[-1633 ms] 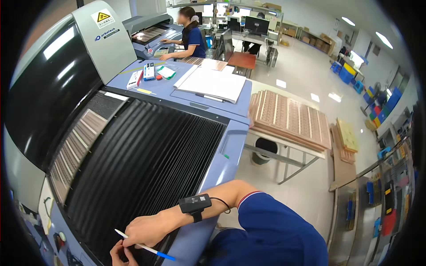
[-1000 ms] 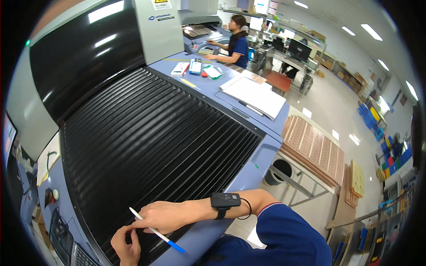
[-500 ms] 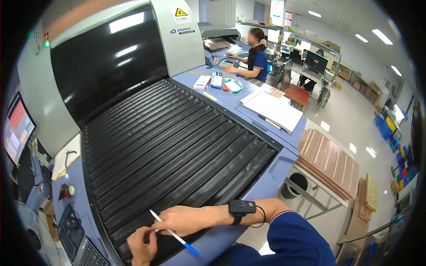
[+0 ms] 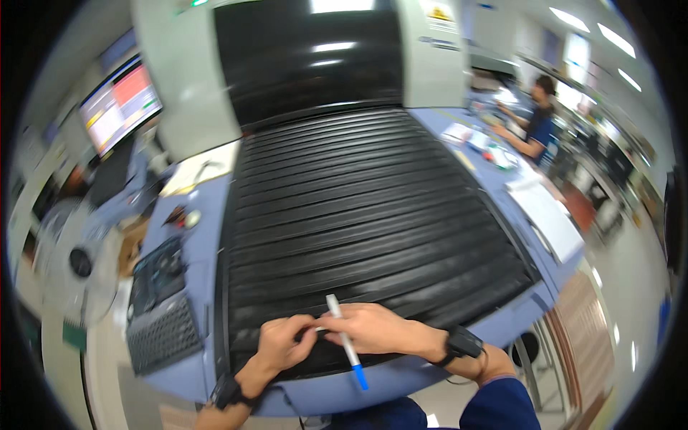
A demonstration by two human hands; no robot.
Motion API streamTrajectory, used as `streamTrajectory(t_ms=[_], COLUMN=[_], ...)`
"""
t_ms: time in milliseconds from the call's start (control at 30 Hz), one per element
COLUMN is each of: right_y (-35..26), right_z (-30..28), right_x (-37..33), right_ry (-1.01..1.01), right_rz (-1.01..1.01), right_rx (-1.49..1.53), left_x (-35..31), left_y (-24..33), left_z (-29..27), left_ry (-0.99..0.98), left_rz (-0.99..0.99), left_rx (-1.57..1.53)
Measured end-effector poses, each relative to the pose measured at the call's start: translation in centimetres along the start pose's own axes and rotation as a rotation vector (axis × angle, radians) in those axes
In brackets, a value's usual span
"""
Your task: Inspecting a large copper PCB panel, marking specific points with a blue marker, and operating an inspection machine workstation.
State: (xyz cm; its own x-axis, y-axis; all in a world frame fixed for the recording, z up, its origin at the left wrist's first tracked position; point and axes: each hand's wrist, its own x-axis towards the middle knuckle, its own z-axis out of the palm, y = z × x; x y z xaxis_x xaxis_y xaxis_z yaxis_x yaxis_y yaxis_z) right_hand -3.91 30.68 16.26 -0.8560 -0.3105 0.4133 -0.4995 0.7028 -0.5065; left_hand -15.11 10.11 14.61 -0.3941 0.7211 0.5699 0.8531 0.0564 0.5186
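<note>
Over the near end of the black ribbed bellows cover (image 4: 358,215), both my hands meet, fingertips almost touching. My right hand (image 4: 376,330) is closed around a white marker with a blue end (image 4: 350,352), which slants with its blue end toward me. A pinch closes the thumb and fingers of my left hand (image 4: 281,342). A small pale bit shows between the two hands' fingertips, too small and blurred to name. Dark bands with small boxes sit on both my wrists.
To the left are a keyboard (image 4: 165,335), a monitor (image 4: 120,106) and a clear fan (image 4: 79,265). A black machine hood (image 4: 312,64) rises at the back. A white pad (image 4: 548,218) lies on the right ledge. Another person (image 4: 537,122) works at the far right.
My view has swung left, bringing the keyboard and left forearm further into sight. Both hands stay together, and the marker is still in my right hand.
</note>
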Motion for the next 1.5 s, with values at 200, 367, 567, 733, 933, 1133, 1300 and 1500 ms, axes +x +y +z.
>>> streamTrajectory(t_ms=[200, 367, 567, 733, 933, 1133, 1300, 1500], right_y=[-1.8, -1.8, -2.2, -2.2, -3.0, -2.8, -2.6, -1.8], right_z=[-1.4, -1.6, -1.1, -1.3, -0.4, -0.4, -0.9, -0.7], right_x=[0.1, 0.0, 2.0, 1.4, 1.3, 1.3, 1.2, 1.0], right_ry=[-0.047, -0.058, -0.040, -0.084, -0.137, -0.070, -0.097, -0.059], right_rz=[0.076, 0.078, 0.038, 0.209, 0.281, 0.260, 0.245, 0.120], right_rx=[-0.001, -0.004, 0.003, -0.024, -0.061, -0.042, -0.046, -0.036], left_x=[-0.2, 0.1, -0.6, 0.3, -1.1, -1.0, -0.7, -0.6], left_y=[0.7, 1.1, 0.0, -0.5, -0.6, -0.4, -0.3, 0.0], left_z=[0.2, 0.6, -0.3, 0.7, 1.1, 1.3, 0.9, 0.7], left_ry=[-0.010, 0.045, 0.069, 0.066, 0.081, 0.126, 0.118, 0.069], left_rz=[0.003, 0.048, 0.028, 0.070, 0.068, 0.095, 0.103, 0.083], left_rx=[-0.020, -0.039, -0.002, -0.089, -0.076, -0.013, -0.043, -0.057])
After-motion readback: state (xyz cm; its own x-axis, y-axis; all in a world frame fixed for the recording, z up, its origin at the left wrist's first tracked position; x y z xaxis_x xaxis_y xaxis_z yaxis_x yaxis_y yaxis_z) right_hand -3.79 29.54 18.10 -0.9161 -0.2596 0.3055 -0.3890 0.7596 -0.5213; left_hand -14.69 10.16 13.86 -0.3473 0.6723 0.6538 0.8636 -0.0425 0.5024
